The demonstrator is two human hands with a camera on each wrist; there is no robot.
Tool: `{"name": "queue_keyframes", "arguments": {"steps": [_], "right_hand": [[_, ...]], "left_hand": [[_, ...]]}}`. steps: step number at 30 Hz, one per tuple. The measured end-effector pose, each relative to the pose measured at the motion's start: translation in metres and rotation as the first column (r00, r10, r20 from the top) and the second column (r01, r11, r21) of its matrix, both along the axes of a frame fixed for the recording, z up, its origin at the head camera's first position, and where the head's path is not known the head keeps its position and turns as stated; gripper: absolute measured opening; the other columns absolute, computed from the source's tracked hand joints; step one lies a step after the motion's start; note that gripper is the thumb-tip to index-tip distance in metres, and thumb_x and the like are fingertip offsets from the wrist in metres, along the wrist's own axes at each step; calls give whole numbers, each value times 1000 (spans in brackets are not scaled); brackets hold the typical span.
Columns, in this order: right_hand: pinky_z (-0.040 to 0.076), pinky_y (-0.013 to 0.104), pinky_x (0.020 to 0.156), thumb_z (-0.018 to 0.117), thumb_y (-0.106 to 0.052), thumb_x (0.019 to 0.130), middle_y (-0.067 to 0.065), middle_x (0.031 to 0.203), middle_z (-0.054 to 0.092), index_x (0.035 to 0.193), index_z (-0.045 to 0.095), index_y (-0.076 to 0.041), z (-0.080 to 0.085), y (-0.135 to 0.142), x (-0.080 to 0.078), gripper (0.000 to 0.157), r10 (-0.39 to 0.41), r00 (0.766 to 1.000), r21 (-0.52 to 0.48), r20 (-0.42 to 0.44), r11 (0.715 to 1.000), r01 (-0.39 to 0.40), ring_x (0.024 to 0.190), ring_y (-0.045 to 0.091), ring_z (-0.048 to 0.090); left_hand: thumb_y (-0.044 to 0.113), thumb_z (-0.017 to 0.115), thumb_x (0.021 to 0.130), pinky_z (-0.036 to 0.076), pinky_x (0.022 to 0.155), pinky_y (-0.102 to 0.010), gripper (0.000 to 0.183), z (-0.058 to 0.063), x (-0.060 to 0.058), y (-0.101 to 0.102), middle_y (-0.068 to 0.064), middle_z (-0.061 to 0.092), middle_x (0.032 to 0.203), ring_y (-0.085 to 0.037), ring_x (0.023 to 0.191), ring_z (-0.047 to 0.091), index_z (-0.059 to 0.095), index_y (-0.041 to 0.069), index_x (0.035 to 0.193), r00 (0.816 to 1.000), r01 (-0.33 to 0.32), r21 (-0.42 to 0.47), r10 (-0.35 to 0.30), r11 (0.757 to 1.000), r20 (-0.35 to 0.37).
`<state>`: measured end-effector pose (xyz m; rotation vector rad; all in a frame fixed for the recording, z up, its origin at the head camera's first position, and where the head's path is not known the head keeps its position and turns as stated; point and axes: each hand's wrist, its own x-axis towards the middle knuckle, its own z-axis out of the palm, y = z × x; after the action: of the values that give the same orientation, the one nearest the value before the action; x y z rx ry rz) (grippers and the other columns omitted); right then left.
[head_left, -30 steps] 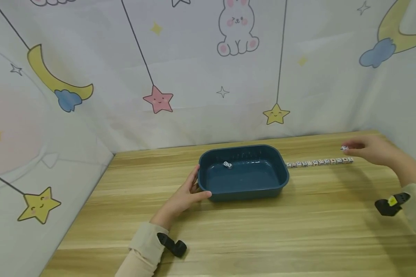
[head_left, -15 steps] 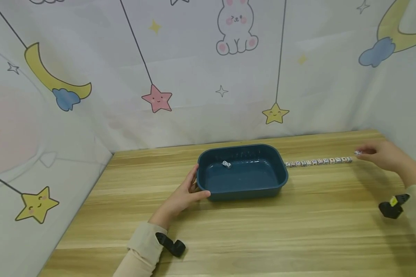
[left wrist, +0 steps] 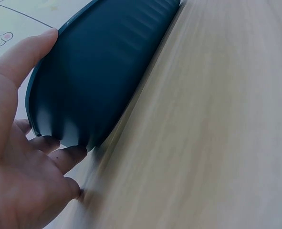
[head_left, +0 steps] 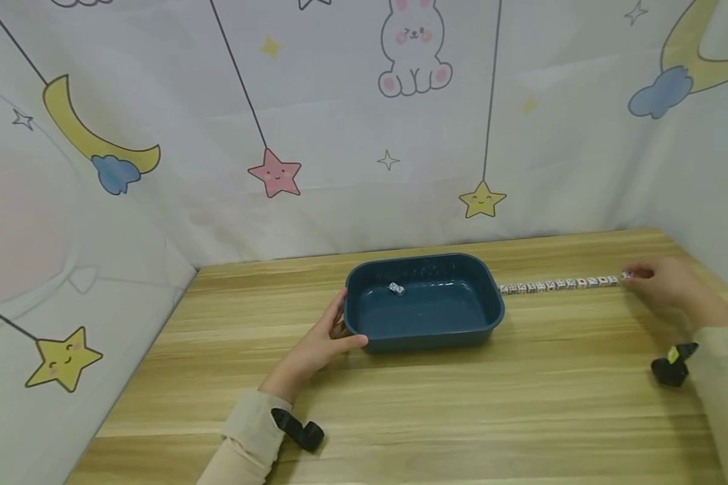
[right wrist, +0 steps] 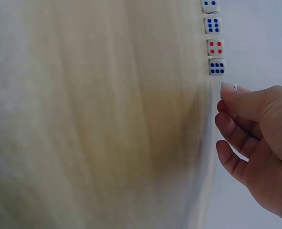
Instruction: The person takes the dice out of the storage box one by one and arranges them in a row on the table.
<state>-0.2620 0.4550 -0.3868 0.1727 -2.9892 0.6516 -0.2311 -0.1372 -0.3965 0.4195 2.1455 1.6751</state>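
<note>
A row of white dice (head_left: pixel 561 284) runs to the right from a dark blue plastic tub (head_left: pixel 433 341) on the table. My right hand (head_left: pixel 664 283) pinches one die (head_left: pixel 627 275) between thumb and fingers, right at the row's right end. Seen from the right wrist, that die (right wrist: pixel 229 86) is mostly covered by the thumb, just short of a die showing six blue pips (right wrist: pixel 217 67). My left hand (head_left: pixel 321 347) grips the tub's left end, thumb at the front rim, fingers along the end wall (left wrist: pixel 69 129). Two dice (head_left: pixel 396 289) lie inside the tub, towards its left.
The wooden table (head_left: pixel 461 417) stretches out in front of the tub and row. A white cloth (head_left: pixel 340 222) printed with stars, moons and a rabbit hangs behind it and along the sides. Each wrist carries a small black camera mount (head_left: pixel 300 429).
My right hand, holding the die, has moved rightward past the row's end, then down to table level beside the last die. The left hand stays on the tub.
</note>
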Motion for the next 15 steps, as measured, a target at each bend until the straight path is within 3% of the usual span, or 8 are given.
{"name": "queue_keyframes", "arguments": {"steps": [5, 7, 10, 15], "right_hand": [[46, 40, 71, 63, -8, 91, 23, 86, 66, 103, 63, 16, -5, 0, -1, 27, 11, 1000, 8, 0, 1000, -11, 77, 22, 58], [46, 48, 73, 64, -7, 91, 25, 86, 66, 105, 62, 17, -5, 0, -2, 28, 17, 1000, 28, -8, 999, -17, 79, 29, 60], [45, 50, 74, 64, -6, 89, 25, 85, 66, 103, 63, 15, -4, -1, -5, 26, 24, 999, 51, -27, 998, -23, 78, 30, 60], [45, 41, 68, 65, -4, 86, 18, 78, 66, 101, 63, 15, -5, -2, -6, 24, 27, 999, 61, -32, 998, -25, 72, 20, 57]], "left_hand": [[23, 71, 90, 25, 114, -46, 99, 2, 1, -1, -1, -1, 162, -23, 148, 13, -3, 31, 155, 1000, 13, 6, -13, 1000, -3], [22, 70, 90, 25, 114, -46, 99, 2, 1, -1, 0, -1, 162, -23, 148, 13, -3, 31, 155, 1000, 13, 11, -13, 1000, -1], [22, 70, 90, 25, 114, -47, 98, 2, 1, -2, -1, -1, 162, -24, 148, 13, -3, 32, 155, 1000, 10, 10, -10, 1000, -2], [24, 71, 90, 24, 114, -47, 99, 1, 1, -3, -1, -1, 162, -24, 148, 12, -3, 33, 155, 1000, 11, 2, -11, 1000, -5]]}}
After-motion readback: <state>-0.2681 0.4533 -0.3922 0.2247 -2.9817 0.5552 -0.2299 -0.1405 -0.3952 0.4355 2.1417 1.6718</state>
